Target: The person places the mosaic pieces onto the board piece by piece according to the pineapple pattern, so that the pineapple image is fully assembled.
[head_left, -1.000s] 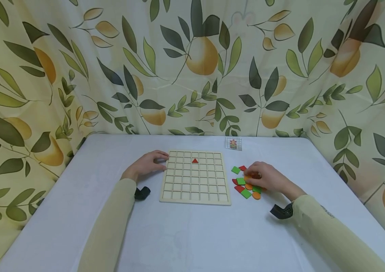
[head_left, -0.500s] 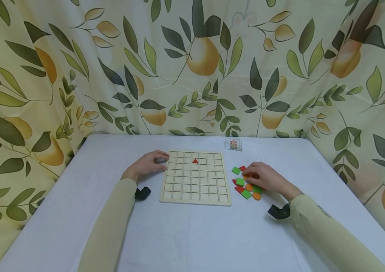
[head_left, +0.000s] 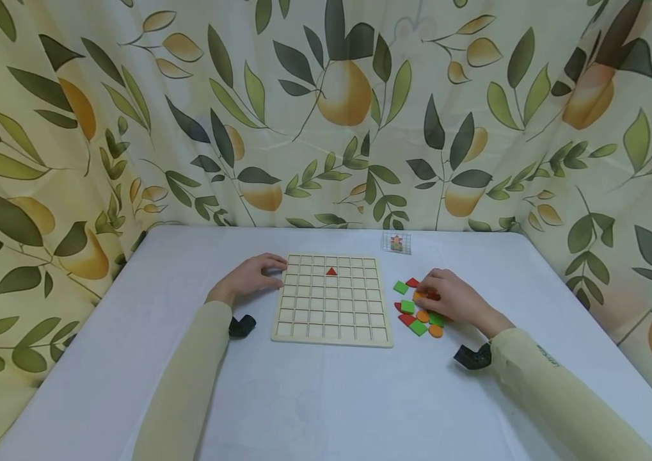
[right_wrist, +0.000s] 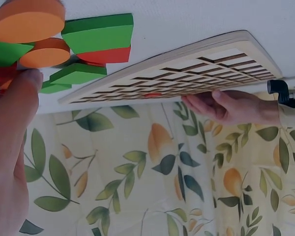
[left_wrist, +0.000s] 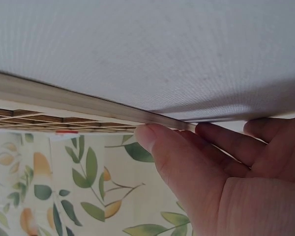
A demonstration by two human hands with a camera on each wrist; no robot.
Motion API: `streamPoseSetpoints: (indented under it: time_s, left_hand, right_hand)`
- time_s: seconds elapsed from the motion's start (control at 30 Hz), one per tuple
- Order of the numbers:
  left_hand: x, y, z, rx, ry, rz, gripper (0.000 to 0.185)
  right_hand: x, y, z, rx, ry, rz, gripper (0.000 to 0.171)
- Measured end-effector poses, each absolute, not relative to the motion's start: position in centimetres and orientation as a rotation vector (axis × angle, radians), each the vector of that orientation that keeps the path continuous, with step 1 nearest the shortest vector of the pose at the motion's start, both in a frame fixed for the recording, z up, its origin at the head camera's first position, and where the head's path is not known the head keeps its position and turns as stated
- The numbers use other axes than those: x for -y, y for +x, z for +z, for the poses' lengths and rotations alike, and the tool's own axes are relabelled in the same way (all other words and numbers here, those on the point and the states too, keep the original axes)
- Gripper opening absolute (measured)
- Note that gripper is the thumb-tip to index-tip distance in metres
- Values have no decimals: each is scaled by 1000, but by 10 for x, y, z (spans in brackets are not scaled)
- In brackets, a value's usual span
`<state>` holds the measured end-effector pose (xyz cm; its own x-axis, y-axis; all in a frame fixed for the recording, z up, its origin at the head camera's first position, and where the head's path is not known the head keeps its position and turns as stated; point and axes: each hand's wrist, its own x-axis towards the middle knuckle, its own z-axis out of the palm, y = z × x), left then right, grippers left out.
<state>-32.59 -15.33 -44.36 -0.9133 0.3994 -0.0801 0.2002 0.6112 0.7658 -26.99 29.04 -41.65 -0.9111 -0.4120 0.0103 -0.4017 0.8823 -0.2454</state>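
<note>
On the table (head_left: 130, 358), the hands differ: left hand (head_left: 249, 280) flat against the grid board (head_left: 331, 301) (one red triangle (head_left: 331, 272) set), right hand (head_left: 449, 299) pinching a piece (head_left: 425, 296).

Right hand (head_left: 446, 299) sits slightly further back and left on pile of coloured pieces (head_left: 418, 317) than 1.0 s ago, fingertips now over red and orange pieces at pile's far edge. Right forearm sleeve (head_left: 539, 378) pulled in a little toward pile. Orange round piece (head_left: 435, 331) at near edge of pile more exposed. Whole scene sits marginally higher in head view, a small camera tilt. No piece lifted or moved that can be told.
</note>
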Motion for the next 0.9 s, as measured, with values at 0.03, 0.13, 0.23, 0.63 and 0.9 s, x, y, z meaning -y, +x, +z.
streamPoseSetpoints:
  time_s: [0.03,0.13,0.23,0.63,0.9]
  left_hand:
    - [153,-326,-443,-2599,497,1186,43]
    - [153,-326,-443,-2603,515,1183,43]
    - [153,-326,-444,-2604,510,1179,44]
    - [154,-327,-445,-2614,511,1167,44]
    - [153,-325,-443,-2592,477,1199,43]
  right_hand:
    - [-290,-270,-417,-3007,-657,-377,24]
    - [-289,-269,-417,-3014,-675,-369,24]
    - [-288,-268,-419,-3025,-683,-367,25]
    - [-281,-274,-416,-2966,-554,-710,29]
    - [-270,-280,-412,-2934,-540,-856,32]
